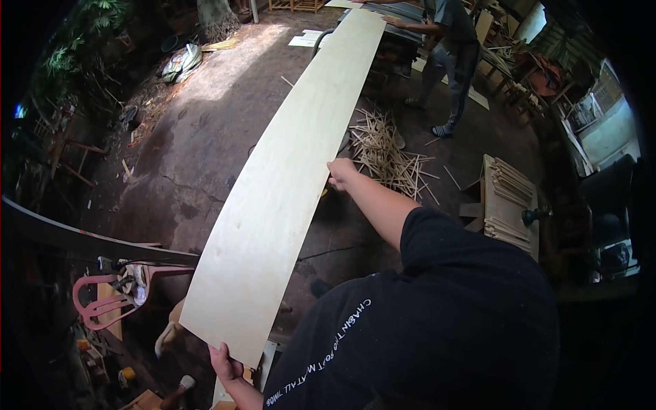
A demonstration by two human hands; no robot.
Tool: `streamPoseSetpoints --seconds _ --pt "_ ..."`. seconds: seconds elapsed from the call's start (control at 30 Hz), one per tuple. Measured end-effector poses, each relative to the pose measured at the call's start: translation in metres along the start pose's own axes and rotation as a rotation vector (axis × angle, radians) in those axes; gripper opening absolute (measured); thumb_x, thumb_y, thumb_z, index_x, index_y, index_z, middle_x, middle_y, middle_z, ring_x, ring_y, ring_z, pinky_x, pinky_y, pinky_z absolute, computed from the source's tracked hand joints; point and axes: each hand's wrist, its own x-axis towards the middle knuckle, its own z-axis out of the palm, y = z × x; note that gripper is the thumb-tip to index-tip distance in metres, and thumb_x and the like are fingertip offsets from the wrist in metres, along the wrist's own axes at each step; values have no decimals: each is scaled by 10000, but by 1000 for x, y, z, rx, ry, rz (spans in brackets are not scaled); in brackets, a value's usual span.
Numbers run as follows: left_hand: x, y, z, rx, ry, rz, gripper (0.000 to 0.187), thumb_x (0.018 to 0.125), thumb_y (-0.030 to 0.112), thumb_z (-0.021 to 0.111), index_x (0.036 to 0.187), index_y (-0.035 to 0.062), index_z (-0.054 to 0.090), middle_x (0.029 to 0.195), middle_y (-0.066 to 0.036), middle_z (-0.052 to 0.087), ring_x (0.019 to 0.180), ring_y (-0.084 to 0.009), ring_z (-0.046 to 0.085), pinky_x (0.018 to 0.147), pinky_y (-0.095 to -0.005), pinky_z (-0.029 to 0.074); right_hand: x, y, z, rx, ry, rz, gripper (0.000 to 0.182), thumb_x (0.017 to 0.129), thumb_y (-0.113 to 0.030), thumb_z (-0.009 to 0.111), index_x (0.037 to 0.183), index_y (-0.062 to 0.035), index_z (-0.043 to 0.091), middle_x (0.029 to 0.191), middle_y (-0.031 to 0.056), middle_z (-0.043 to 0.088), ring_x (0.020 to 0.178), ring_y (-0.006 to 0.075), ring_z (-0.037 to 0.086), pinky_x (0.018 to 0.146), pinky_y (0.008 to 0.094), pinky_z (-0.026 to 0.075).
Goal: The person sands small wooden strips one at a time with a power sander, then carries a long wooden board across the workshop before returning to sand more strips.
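Observation:
A long pale plywood sheet (277, 171) stretches from the near lower left to the far top of the view. My left hand (227, 363) grips its near end, thumb on top and the other fingers hidden beneath. Further along, my right hand (341, 173) is closed on the right edge, fingers curled round it. At the far end a co-worker (451, 51) stands by a dark work table, with hands on or beside the sheet.
Thin wooden sticks (389, 150) lie heaped on the floor right of the sheet. A board with stacked strips (509, 201) stands at the right. A pink plastic chair (102, 301) is at the lower left, and a tree trunk (217, 17) rises behind.

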Motion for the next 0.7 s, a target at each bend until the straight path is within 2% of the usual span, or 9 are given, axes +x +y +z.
streamPoseSetpoints --seconds 0.17,0.27,0.37,0.53,0.7 --pt "-22 -8 1 25 17 -2 710 1011 102 579 1622 43 223 1567 -203 438 1412 -380 490 1172 -526 420 -25 4 -8 19 -1 21 343 1072 -163 542 1375 -1 545 1443 149 529 1229 290 575 936 479 572" --pt "-39 -8 3 8 74 -16 810 934 93 674 1616 32 241 1563 -215 444 1413 -391 484 1171 -534 413 -29 17 -17 -9 -39 8 338 1071 -165 554 1358 12 554 1426 159 530 1219 298 580 937 487 585" --pt "-59 -9 -7 117 163 -35 813 926 96 691 1607 32 251 1554 -217 451 1399 -393 499 1161 -533 428 -41 28 -21 -1 -44 26 312 1062 -157 579 1312 30 566 1380 165 547 1187 305 595 927 492 600" --pt "-95 8 55 11 242 45 790 927 92 697 1590 39 271 1524 -209 476 1369 -383 528 1133 -544 455 -77 42 -32 29 -117 74 274 1051 -135 595 1271 26 573 1298 166 565 1144 294 608 946 488 603" --pt "-112 3 30 85 262 -8 782 922 85 697 1583 45 282 1506 -202 488 1355 -376 536 1126 -540 460 -101 61 -43 23 -136 72 279 1049 -131 592 1273 34 566 1291 167 561 1150 297 608 964 495 605"
